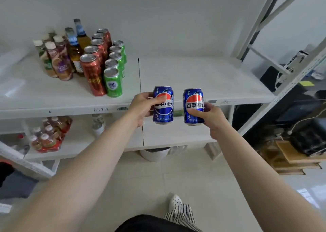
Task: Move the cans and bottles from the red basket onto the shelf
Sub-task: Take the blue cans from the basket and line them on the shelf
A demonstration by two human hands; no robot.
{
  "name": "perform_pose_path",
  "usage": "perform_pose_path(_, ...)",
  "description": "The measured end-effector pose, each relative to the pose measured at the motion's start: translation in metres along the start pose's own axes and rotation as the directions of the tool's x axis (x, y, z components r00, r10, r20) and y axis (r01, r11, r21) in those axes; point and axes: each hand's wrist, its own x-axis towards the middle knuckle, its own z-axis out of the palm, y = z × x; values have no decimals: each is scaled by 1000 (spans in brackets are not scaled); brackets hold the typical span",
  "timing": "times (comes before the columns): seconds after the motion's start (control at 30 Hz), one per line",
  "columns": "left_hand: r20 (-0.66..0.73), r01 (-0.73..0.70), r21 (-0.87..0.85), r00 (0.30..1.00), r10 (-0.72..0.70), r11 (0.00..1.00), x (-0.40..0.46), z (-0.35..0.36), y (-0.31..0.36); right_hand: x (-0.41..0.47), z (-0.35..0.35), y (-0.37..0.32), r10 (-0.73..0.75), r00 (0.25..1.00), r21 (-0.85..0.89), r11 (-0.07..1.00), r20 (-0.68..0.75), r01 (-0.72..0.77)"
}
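Bare forearms, sleeveless to the frame edge; striped trousers [181,216], white perforated clog [175,200], dark top [150,223].

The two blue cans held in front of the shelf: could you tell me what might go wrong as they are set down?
1. The left hand and right hand each hold a blue can level with the shelf edge; a low can might strike it.
2. The green cans and red cans stand in tight rows near the edge, so a nudge could topple several.
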Motion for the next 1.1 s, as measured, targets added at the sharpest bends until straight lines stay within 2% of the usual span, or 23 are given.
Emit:
perform_pose_path(0.23, -157, -122, 84, 978, 134, 989, 102, 1, 28, 137, 4, -36, -52, 993, -11, 998, 109, 54)
perform_pose_path(0.47, -230, -198, 175, 944, 236, 964, 194, -12, 39, 245, 38, -47, -102, 988, -17, 994, 119, 105)
perform_pose_path(0.57, -218, -223, 225, 937, 272, 948, 235, -24, 36, 280, 53, -47, -159, 983, -31, 986, 96, 162)
perform_pose_path(0.73, -129, -220, 192, 960, 247, 956, 290, -48, 27, 324, 70, -44, -245, 968, -63, 967, 57, 248)
perform_pose_path(0.93, -49, -284, 208, 953, 300, 936, 312, -55, 19, 350, 73, -29, -269, 962, -70, 960, 41, 271)
perform_pose_path(1.03, -65, -322, 224, 937, 344, 920, 312, -50, 3, 350, 71, -23, -291, 954, -117, 947, 73, 298)
perform_pose_path(1.1, -148, -324, 298, 913, 379, 898, 313, -39, -9, 353, 69, -20, -311, 947, -152, 935, 79, 320)
